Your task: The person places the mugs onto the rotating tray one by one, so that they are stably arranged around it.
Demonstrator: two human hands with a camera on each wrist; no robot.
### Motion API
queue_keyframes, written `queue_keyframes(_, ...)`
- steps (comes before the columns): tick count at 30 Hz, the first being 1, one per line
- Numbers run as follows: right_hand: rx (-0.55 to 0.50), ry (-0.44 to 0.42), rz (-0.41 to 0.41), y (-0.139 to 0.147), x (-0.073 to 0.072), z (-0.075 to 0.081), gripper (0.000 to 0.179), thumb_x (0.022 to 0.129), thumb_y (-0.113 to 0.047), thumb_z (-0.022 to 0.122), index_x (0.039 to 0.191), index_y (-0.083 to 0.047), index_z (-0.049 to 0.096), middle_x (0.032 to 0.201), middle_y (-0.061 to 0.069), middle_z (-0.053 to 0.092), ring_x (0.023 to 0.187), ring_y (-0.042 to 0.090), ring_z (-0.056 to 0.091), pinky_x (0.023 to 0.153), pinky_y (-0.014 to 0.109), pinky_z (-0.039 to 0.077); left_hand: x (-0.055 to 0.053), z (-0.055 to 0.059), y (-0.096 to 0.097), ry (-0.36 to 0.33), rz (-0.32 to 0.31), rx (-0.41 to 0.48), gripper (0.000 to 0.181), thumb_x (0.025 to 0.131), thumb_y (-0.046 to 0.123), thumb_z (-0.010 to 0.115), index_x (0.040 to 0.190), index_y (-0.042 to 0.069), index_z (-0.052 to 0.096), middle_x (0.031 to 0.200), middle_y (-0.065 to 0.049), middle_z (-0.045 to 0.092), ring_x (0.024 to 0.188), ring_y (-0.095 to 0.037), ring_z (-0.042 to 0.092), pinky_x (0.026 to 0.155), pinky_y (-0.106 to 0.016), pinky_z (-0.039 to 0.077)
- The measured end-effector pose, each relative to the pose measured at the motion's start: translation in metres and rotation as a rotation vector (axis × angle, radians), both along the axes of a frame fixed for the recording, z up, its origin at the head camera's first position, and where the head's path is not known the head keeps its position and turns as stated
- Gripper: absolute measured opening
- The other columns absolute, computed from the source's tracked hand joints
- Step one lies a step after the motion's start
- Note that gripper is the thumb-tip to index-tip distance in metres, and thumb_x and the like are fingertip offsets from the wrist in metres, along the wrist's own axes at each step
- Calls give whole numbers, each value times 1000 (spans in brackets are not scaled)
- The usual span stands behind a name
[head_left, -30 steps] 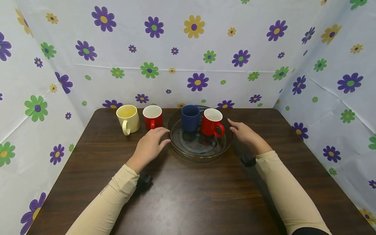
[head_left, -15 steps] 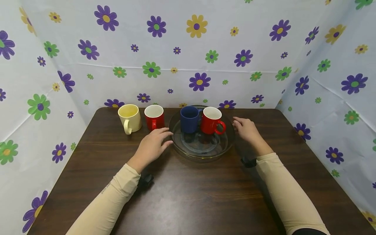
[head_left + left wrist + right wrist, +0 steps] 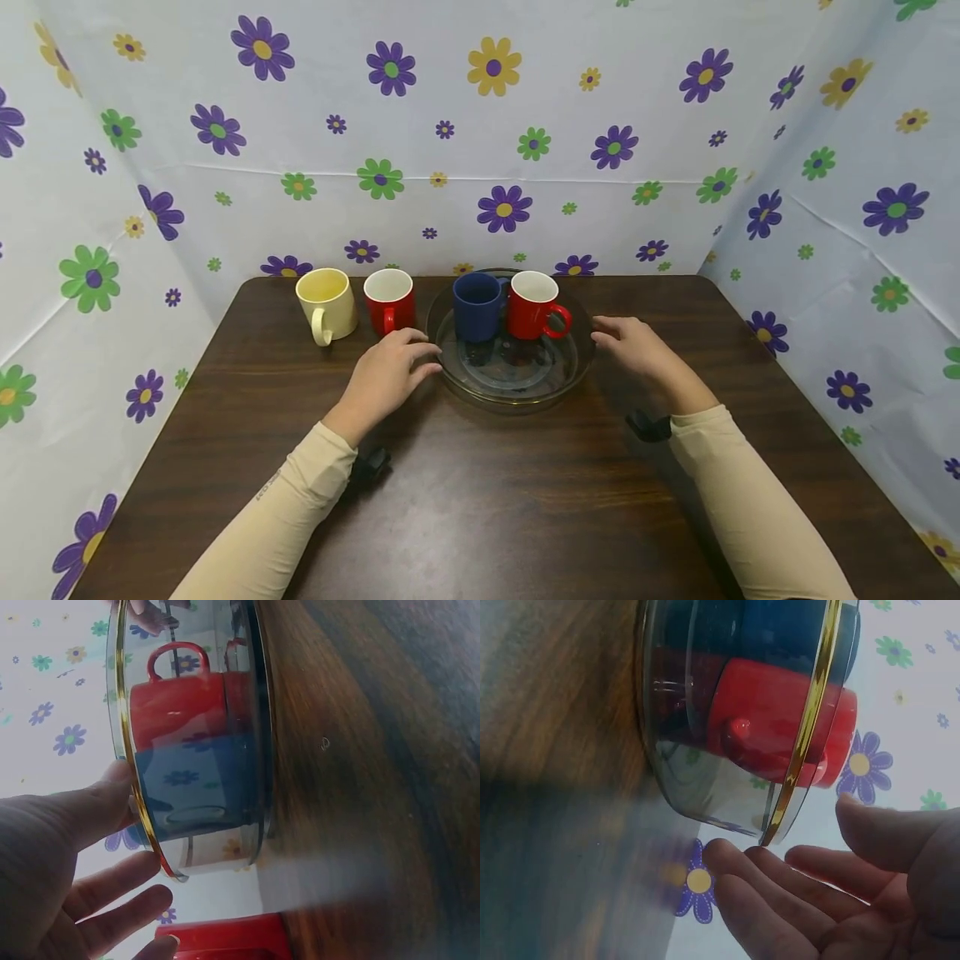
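A clear glass bowl (image 3: 517,387) with a gold rim stands on the table, holding a blue mug (image 3: 476,312) on its left and a red mug (image 3: 529,310) on its right. The red mug's handle points right. My left hand (image 3: 384,371) is at the bowl's left side; the left wrist view shows its thumb and index fingertips right at the gold rim, the other fingers spread below. On the opposite side is my right hand (image 3: 633,343). Its relaxed fingers (image 3: 780,889) reach the bowl's outer wall near the rim, with the thumb apart from them.
Left of the bowl stand a yellow mug (image 3: 330,307) and a second red mug (image 3: 392,302), close to my left fingers. A flowered white cloth (image 3: 420,217) rises behind the dark wooden table (image 3: 510,492) and along both sides.
Both mugs have shifted slightly left, the red one farther back and the blue one a little nearer. My right hand has moved slightly right and nearer. The left hand stays at the rim.
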State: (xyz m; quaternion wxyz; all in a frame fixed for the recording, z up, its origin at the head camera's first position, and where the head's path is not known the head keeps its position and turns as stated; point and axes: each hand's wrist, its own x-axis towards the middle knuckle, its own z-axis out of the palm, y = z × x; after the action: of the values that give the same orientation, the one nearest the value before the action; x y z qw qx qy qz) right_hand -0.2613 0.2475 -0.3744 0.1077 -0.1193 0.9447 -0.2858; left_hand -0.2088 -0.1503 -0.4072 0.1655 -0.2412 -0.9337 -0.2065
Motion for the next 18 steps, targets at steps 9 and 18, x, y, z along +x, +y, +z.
queue_keyframes(9, 18, -41, 35, -7, 14, 0, 65, 105, -28, 56, 153, 10, 32, 154, 32, 36, 137, 52, 41, 109, 64, 37, 3, 0, 2, 33, -30, -13, 20, 84, 23, 85, 103, 15, 81, 86, 2, 63, 72, -16, 60, 64, -33, 53)
queue_keyframes(18, 37, -62, 35, -10, 17, -1, 72, 103, -28, 60, 154, 12, 27, 153, 37, 34, 135, 54, 42, 108, 66, 37, 4, 6, 3, 8, -65, -8, 22, 84, 21, 85, 103, 14, 78, 85, 4, 67, 71, -13, 58, 64, -32, 53)
